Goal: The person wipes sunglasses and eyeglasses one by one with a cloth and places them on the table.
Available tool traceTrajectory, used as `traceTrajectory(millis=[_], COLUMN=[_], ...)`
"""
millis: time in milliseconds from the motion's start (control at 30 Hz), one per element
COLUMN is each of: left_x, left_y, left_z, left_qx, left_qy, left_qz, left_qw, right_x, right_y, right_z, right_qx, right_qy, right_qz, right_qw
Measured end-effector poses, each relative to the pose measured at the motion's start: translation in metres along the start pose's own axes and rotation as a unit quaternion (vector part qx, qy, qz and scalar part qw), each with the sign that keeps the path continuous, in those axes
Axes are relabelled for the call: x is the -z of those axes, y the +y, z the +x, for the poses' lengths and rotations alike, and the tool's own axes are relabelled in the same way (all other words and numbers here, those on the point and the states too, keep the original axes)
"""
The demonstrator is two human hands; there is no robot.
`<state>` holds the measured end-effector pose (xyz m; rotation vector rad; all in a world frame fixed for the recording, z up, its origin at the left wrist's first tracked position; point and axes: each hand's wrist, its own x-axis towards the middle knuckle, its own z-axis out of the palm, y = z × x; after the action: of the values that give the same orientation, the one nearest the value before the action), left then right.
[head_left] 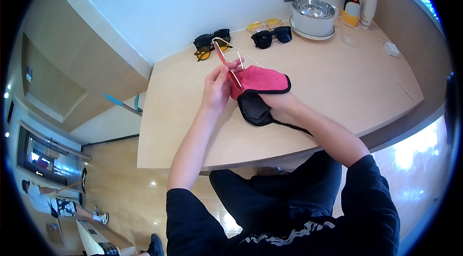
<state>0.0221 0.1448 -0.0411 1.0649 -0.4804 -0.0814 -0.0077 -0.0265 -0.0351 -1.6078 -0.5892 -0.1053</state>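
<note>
Red-lensed glasses (235, 79) with thin light frames are up over the table, their temples pointing back to the right. My left hand (218, 85) pinches them near the bridge, fingers closed. A pink cloth eye mask (265, 80) with black edging lies over my right hand (279, 102), hiding its fingers; the cloth touches the lower red lens. A black padded part (254, 108) of the mask hangs below, with a dark strap running right under my right forearm.
Behind lie dark sunglasses (272, 37), yellow-lensed glasses (204, 54) and more eyewear. A white bowl (313, 19), penguin figure (353, 5), paper cups (369, 7) and white cable plug (391, 49) stand along the table's (169, 111) back right. A person (48, 203) is at far left.
</note>
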Motion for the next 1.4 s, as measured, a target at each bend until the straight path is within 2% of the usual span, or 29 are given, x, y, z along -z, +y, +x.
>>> traceTrajectory(millis=[33,100,133,200,233,300,333,367,433,467,500,567,600,633,700,733,767,800,833,867,933,967,1000,1067,1100,1167,1200,1267,1400], left_x=[0.003,0.013,0.017,0.021,0.023,0.019,0.021,0.022,0.022,0.022,0.023,0.021,0.018,0.016,0.009,0.006,0.002,0.000,0.001,0.009,0.034,0.042,0.050,0.060,0.069,0.095,0.111,0.144,0.177], left_y=[-0.001,-0.006,-0.007,-0.003,-0.001,0.009,0.008,0.006,0.000,-0.005,-0.010,-0.014,-0.015,-0.013,-0.005,0.001,0.009,0.019,0.025,0.028,0.032,0.033,0.035,0.041,0.042,0.042,0.044,0.050,0.068], left_z=[0.000,0.002,0.004,0.007,0.008,0.007,0.008,0.008,0.008,0.007,0.008,0.008,0.008,0.007,0.002,0.001,0.000,0.001,0.002,0.004,0.007,0.006,0.006,0.006,0.009,0.017,0.020,0.024,0.026], left_qx=[0.000,-0.025,-0.026,-0.082,-0.083,-0.083,-0.081,-0.083,-0.050,-0.049,-0.050,-0.044,-0.046,-0.046,0.028,0.039,0.038,0.044,0.050,0.049,-0.052,-0.053,-0.036,-0.013,-0.016,0.012,0.011,0.021,0.069], left_qy=[0.002,0.010,0.011,0.033,0.034,0.032,0.022,0.024,0.029,0.033,0.035,0.002,-0.011,-0.011,0.006,0.011,0.013,0.034,0.055,0.059,0.061,0.065,0.090,0.126,0.126,0.127,0.130,0.084,0.095], left_qz=[0.000,-0.033,-0.034,-0.088,-0.086,-0.110,-0.096,-0.095,-0.061,-0.060,-0.060,-0.018,-0.030,-0.029,0.020,0.042,0.043,0.086,0.128,0.127,0.330,0.331,0.413,0.545,0.546,0.679,0.679,0.775,0.764], left_qw=[1.000,0.999,0.999,0.992,0.992,0.990,0.992,0.992,0.997,0.996,0.996,0.999,0.998,0.998,0.999,0.998,0.998,0.995,0.989,0.989,0.941,0.940,0.905,0.829,0.828,0.723,0.722,0.625,0.634], right_x=[0.001,0.009,0.013,0.020,0.019,0.016,0.017,0.019,0.022,0.021,0.023,0.025,0.018,0.012,-0.002,0.002,0.006,0.010,0.015,0.021,0.030,0.037,0.045,0.059,0.062,0.068,0.071,0.071,0.063], right_y=[0.005,0.012,0.014,0.003,0.007,0.020,0.025,0.027,0.030,0.024,0.027,0.029,0.028,0.026,0.001,0.008,0.007,0.003,0.001,0.004,0.014,0.038,0.051,0.072,0.085,0.107,0.107,0.110,0.093], right_z=[0.001,0.009,0.010,0.012,0.012,0.010,0.012,0.014,0.015,0.017,0.019,0.025,0.025,0.018,0.007,0.009,0.010,0.012,0.013,0.013,0.013,0.017,0.018,0.019,0.022,0.026,0.027,0.030,0.029], right_qx=[-0.001,0.136,0.136,0.044,0.045,-0.104,-0.147,-0.146,-0.183,-0.071,-0.071,0.123,0.044,-0.050,0.014,0.010,0.010,-0.090,-0.190,-0.209,-0.267,-0.278,-0.278,-0.174,-0.171,-0.198,-0.196,-0.133,-0.174], right_qy=[-0.002,0.001,0.000,0.005,0.005,0.138,0.172,0.170,0.206,0.207,0.205,0.074,0.000,-0.062,-0.072,-0.107,-0.110,-0.096,-0.081,-0.024,0.068,0.106,0.102,0.134,0.134,0.153,0.151,0.133,0.146], right_qz=[0.000,-0.214,-0.215,-0.206,-0.205,-0.110,-0.077,-0.076,0.095,0.039,0.038,-0.130,-0.066,0.061,-0.073,-0.067,-0.065,0.048,0.158,0.143,0.252,0.298,0.298,0.036,0.037,-0.090,-0.090,-0.311,-0.205], right_qw=[1.000,0.967,0.967,0.978,0.978,0.979,0.971,0.972,0.957,0.975,0.975,0.981,0.997,0.995,0.995,0.992,0.992,0.990,0.966,0.967,0.928,0.907,0.908,0.975,0.975,0.964,0.965,0.932,0.952])
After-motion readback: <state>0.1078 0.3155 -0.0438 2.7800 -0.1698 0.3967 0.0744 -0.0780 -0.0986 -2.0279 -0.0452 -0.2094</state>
